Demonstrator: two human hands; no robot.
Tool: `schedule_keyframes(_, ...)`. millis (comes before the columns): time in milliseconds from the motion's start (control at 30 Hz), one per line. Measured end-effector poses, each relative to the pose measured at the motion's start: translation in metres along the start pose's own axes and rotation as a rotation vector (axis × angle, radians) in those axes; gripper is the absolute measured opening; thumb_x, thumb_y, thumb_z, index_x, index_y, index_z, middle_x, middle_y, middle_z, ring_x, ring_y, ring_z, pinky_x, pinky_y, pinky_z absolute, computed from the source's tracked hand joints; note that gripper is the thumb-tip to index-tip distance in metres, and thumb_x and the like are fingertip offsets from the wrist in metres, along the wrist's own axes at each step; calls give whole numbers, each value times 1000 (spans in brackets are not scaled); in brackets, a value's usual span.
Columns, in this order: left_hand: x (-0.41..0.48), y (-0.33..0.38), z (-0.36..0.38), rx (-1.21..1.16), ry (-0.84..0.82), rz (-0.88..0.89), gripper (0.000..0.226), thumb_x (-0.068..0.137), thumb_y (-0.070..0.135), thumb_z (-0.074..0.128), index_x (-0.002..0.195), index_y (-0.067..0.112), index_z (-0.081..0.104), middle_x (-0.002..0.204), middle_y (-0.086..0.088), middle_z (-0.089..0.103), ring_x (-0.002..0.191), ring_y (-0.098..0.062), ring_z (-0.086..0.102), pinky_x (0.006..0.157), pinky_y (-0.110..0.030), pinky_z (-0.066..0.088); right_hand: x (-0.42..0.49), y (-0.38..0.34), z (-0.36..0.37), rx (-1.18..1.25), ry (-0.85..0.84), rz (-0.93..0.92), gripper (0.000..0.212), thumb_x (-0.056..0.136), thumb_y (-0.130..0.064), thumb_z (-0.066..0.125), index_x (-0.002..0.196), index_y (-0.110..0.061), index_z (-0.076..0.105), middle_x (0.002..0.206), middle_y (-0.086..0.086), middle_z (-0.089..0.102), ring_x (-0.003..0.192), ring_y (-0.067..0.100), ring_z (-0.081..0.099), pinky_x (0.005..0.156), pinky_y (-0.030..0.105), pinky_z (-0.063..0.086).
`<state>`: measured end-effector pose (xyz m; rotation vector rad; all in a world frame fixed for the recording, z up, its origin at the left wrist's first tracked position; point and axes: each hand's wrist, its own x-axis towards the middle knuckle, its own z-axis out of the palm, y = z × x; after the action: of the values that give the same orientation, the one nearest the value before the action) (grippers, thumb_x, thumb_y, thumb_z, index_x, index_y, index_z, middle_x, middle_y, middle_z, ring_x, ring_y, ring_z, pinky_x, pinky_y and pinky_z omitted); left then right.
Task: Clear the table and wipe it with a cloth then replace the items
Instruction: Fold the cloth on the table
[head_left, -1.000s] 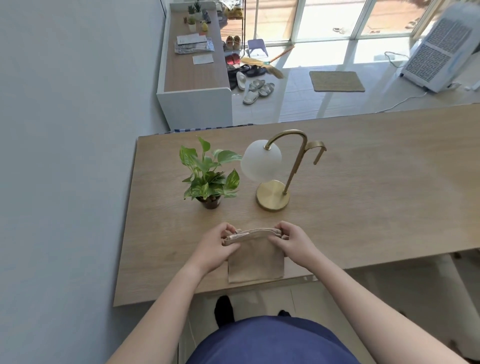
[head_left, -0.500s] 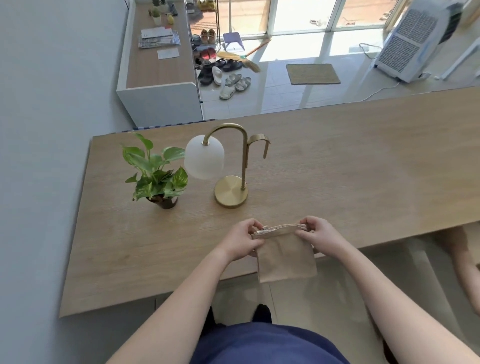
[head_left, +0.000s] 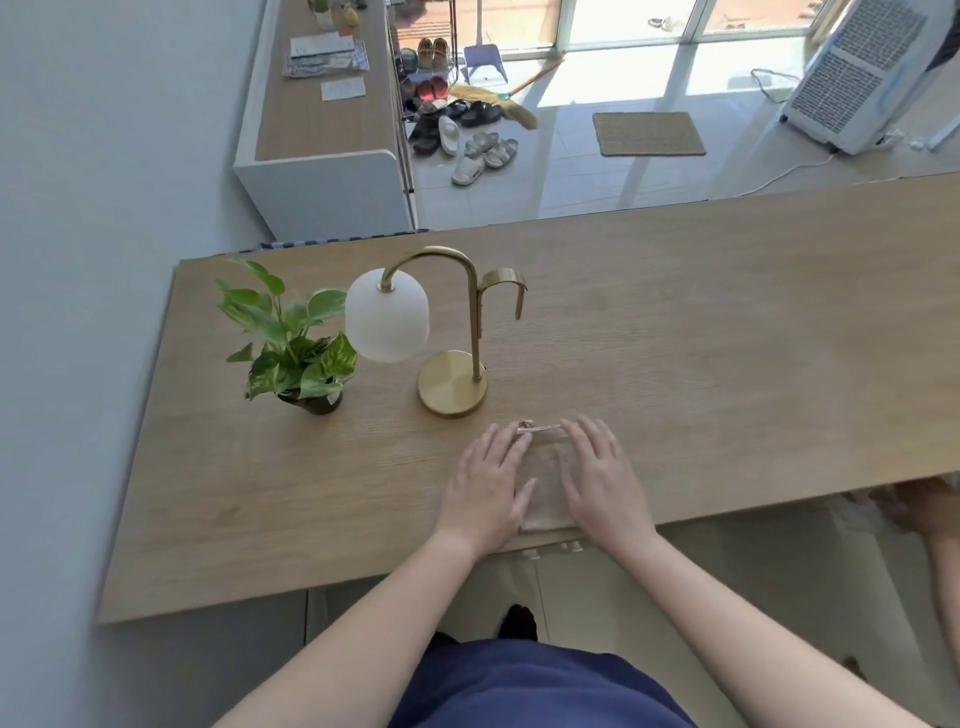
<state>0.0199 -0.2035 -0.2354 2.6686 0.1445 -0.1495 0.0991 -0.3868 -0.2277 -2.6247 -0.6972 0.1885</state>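
Note:
A folded beige cloth (head_left: 546, 478) lies flat on the wooden table (head_left: 701, 332) near its front edge. My left hand (head_left: 491, 486) rests palm down on the cloth's left side, fingers spread. On its right side my right hand (head_left: 602, 480) presses flat in the same way. Both hands cover most of the cloth. A brass lamp (head_left: 449, 358) with a white globe shade stands just behind the hands. Left of the lamp stands a small potted plant (head_left: 291, 338) with green leaves.
A grey wall runs along the table's left end. Beyond the table's far edge are a white sideboard (head_left: 322, 171), shoes, a broom and a doormat on the tiled floor. Another person's hand (head_left: 930, 506) shows below the table's front edge at the right.
The cloth, held up by its top edge with both hands before, now lies on the table. Both hands have let go of the edge and lie flat on it.

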Motion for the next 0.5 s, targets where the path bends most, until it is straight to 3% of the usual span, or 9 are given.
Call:
schedule_keyframes(100,-13,-5,11,72,-114,3,71,110,62,32,172,32,12,180,11,-10,166,-18,-10,135,-43,2,-19,0,21,-45,-125,-32,60,112,-42,40,168,-31,23,176,2,20,164,19,7,133,38,3)
schedule_keyframes(233,-18,-8,11,121,-138,1,74,109,67,28,171,38,-1,176,16,-23,163,-16,-19,127,-36,-12,-27,5,32,-120,-209,-39,63,112,-58,22,169,-41,0,177,-9,-9,162,9,-17,130,30,-12)
schedule_keyframes(333,-16,-9,11,130,-153,-4,75,108,69,26,170,40,-4,176,17,-23,164,-16,-18,129,-36,-11,-28,5,33,-161,-199,-51,63,113,-57,19,168,-41,-7,175,-11,-16,160,9,-22,128,30,-17)
schedule_keyframes(500,-16,-6,4,112,-186,-32,74,108,68,32,171,40,5,179,14,-12,166,-19,-8,133,-41,-1,-26,5,28,-202,-226,-41,64,112,-58,17,168,-41,-6,176,-9,-14,162,12,-17,131,37,-10)
